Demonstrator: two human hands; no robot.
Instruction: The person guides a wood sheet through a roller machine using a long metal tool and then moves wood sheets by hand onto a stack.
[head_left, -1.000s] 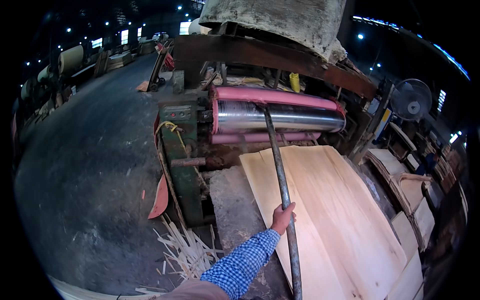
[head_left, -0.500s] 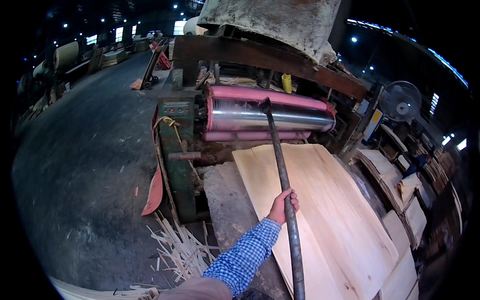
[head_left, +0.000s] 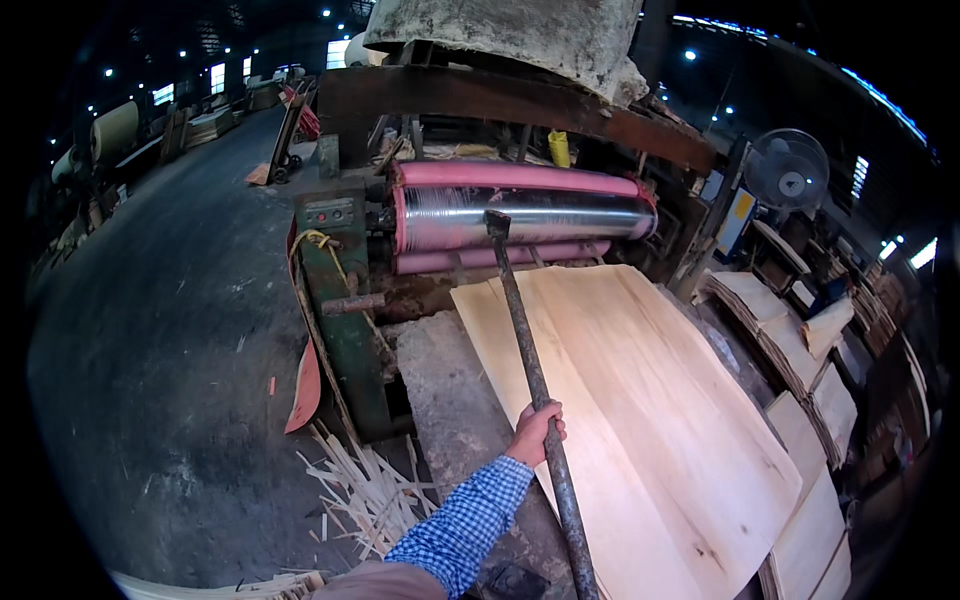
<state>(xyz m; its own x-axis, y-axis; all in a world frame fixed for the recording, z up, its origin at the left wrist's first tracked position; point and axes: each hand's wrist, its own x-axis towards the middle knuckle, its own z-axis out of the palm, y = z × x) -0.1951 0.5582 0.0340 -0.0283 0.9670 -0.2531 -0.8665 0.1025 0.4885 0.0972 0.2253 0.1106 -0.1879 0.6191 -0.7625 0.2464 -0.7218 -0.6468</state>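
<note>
1. Head view, the hand: the left hand (head_left: 532,443), in a blue checked sleeve (head_left: 465,515), has its fingers (head_left: 556,421) wrapped firmly around a long metal pole (head_left: 523,345). The right hand is out of view, so how its fingers stand cannot be told.

2. Head view, the pole: it slants from the lower edge, over a pile of pale wood sheets (head_left: 640,390), toward the machine. Its flat dark head (head_left: 497,226) overlaps the shiny metal roller (head_left: 580,215); whether the two touch cannot be told from this angle.

3. Head view, around it: a pink upper roller (head_left: 520,178) and a pink lower roller (head_left: 525,256) lie along the metal roller, which carries pinkish smears near its left end. The green machine frame (head_left: 345,370) stands to the left, with a yellow rope (head_left: 318,239) tied on it. Thin wood strips (head_left: 365,500) lie in a heap below, and a grey slab (head_left: 440,385) shows beside the sheets.

4. Head view, the step: judging by the pole's aim, the step in hand is placing its head at the roller face.

5. Head view, the next move: it would call for a steady grip, the head kept square to the metal surface, and the shaft held clear of the sheets beneath.
</note>
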